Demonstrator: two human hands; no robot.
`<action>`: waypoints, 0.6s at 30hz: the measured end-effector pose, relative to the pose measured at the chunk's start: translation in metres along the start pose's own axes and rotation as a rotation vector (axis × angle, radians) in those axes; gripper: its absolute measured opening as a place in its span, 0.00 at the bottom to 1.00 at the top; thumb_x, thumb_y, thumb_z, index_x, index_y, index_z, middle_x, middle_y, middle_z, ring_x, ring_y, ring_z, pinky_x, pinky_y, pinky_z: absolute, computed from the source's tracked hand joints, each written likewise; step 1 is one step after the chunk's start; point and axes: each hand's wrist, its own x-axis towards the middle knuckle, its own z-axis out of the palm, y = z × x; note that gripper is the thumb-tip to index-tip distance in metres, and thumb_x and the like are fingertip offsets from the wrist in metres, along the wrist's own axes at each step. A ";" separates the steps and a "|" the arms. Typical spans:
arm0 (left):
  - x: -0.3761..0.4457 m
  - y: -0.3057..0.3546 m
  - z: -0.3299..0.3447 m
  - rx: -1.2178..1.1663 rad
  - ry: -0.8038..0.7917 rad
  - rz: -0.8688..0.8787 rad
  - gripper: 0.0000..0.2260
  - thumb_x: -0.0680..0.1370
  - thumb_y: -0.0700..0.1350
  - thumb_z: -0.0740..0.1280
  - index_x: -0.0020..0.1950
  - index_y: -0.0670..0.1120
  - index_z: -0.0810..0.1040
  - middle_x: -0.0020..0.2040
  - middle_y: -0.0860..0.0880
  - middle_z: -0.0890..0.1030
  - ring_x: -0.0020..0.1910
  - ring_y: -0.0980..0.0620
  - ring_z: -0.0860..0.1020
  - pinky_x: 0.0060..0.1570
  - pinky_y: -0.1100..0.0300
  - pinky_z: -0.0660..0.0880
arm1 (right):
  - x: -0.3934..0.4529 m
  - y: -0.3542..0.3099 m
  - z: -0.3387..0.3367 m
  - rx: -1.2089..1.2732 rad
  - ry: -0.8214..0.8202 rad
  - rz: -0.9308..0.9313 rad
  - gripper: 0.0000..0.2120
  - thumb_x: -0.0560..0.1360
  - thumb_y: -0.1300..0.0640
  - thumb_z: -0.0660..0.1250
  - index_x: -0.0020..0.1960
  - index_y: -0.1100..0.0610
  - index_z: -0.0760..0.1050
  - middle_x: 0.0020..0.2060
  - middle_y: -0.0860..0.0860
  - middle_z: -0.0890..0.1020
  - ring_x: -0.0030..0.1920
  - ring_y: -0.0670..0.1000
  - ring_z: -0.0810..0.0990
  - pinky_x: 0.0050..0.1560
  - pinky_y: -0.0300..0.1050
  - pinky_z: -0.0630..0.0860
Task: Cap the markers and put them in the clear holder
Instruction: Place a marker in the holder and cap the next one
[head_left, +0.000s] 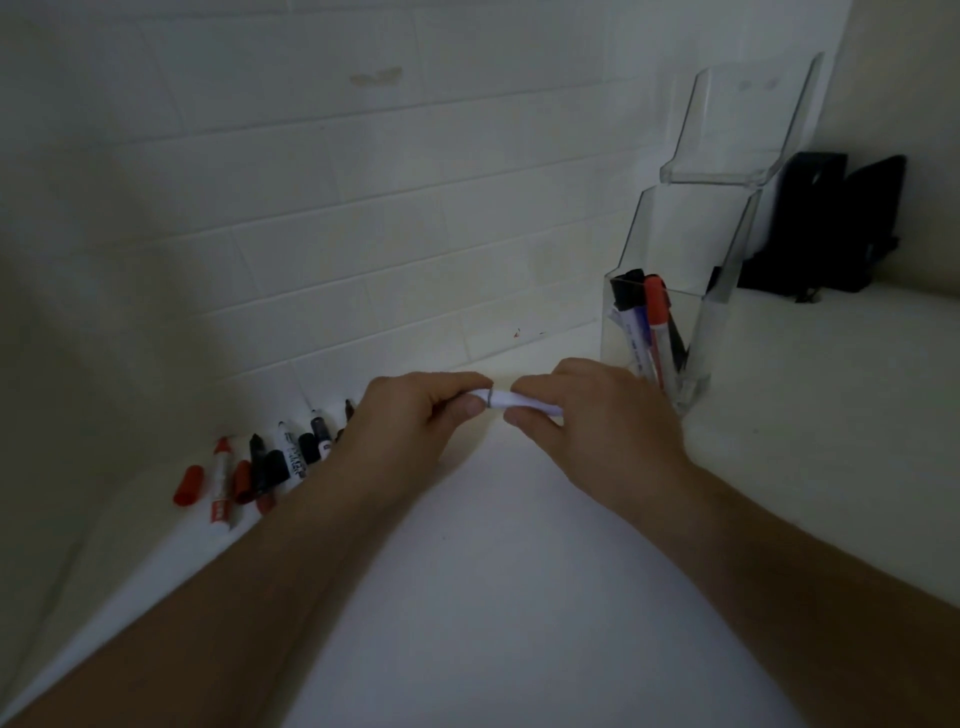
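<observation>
Both hands hold one white marker (511, 400) level above the white counter. My left hand (415, 415) grips its left end, where the cap is hidden inside the curled fingers. My right hand (582, 410) pinches the white barrel between thumb and fingers. The clear holder (691, 291) stands just right of my right hand, with several capped markers (655, 322) upright in its lowest pocket. Left of my left hand lie several loose markers (283, 452) and loose caps, among them a red cap (188, 485), in a row by the wall.
A white tiled wall (363, 208) runs behind the counter (519, 597). Black objects (826, 223) stand on the raised ledge to the right, behind the holder. The holder's upper tiers hold nothing.
</observation>
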 end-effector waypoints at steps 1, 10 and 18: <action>0.001 0.001 0.000 0.028 0.004 0.003 0.10 0.79 0.49 0.68 0.59 0.55 0.84 0.52 0.61 0.85 0.49 0.65 0.80 0.51 0.62 0.77 | 0.001 0.000 0.000 0.003 0.016 -0.013 0.18 0.79 0.43 0.60 0.46 0.51 0.84 0.35 0.51 0.80 0.35 0.52 0.78 0.35 0.47 0.75; 0.003 0.010 0.003 0.196 -0.007 0.078 0.07 0.80 0.49 0.66 0.45 0.50 0.81 0.34 0.53 0.79 0.35 0.50 0.77 0.41 0.51 0.74 | 0.001 0.008 0.010 0.031 -0.007 0.002 0.21 0.81 0.40 0.57 0.48 0.51 0.83 0.39 0.51 0.81 0.39 0.53 0.80 0.40 0.54 0.78; 0.005 0.012 0.007 0.158 -0.006 0.113 0.06 0.80 0.49 0.67 0.51 0.51 0.84 0.40 0.56 0.83 0.40 0.54 0.79 0.43 0.60 0.69 | 0.001 0.009 -0.001 -0.005 -0.064 -0.013 0.19 0.82 0.39 0.54 0.51 0.45 0.81 0.39 0.46 0.78 0.41 0.49 0.78 0.42 0.52 0.76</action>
